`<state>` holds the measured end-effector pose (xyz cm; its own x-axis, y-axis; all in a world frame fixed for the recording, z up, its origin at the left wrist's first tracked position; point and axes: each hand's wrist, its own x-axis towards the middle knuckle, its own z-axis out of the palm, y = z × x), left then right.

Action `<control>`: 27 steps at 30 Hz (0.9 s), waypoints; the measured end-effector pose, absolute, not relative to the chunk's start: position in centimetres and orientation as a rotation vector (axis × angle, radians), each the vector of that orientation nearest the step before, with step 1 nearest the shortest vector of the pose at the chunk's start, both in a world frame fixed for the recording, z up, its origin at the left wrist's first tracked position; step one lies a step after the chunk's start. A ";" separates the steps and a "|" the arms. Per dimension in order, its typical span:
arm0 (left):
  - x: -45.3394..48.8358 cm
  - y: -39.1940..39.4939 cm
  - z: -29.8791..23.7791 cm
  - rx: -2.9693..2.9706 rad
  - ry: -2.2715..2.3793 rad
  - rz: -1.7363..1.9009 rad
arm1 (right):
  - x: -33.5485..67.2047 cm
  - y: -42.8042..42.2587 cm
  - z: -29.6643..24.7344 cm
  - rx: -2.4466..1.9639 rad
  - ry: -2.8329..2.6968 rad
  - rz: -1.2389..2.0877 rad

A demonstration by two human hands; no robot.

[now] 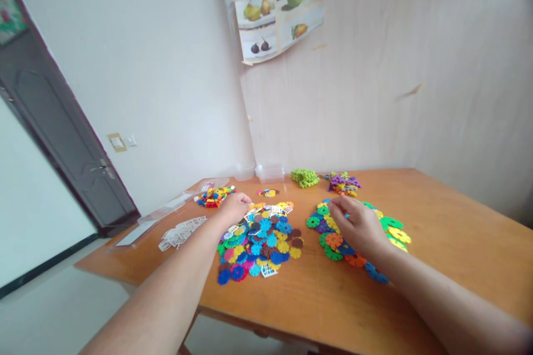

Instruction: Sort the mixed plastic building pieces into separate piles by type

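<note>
My left hand (pixel 235 207) is closed, its fingers curled at the far left edge of a pile of small notched plastic discs (pixel 266 238) in blue, yellow, brown and pink. White lattice pieces (pixel 268 270) lie among these discs. Over a second pile, of larger flower-shaped discs (pixel 333 241) in green, orange, yellow and blue, hangs my right hand (pixel 357 224). Its fingers are bent in and pressed together. Whatever either hand holds, if anything, is hidden behind the fingers. To the left of my left forearm lies a heap of white lattice pieces (pixel 180 233).
Red, yellow and blue blocks (pixel 214 196) sit at the table's far left beside clear plastic lids (pixel 154 216). Farther back are a clear box (pixel 270 173), a few small discs (pixel 267 193), green pieces (pixel 305 177) and purple pieces (pixel 345 182). The wooden table (pixel 453 238) meets the wall.
</note>
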<state>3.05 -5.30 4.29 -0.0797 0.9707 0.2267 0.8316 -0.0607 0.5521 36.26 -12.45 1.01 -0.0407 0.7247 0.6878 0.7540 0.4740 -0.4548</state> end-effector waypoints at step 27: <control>6.6 -7.6 4.1 2.548 1.909 0.192 | 35.8 -13.2 1.1 -1.209 -1.855 -0.053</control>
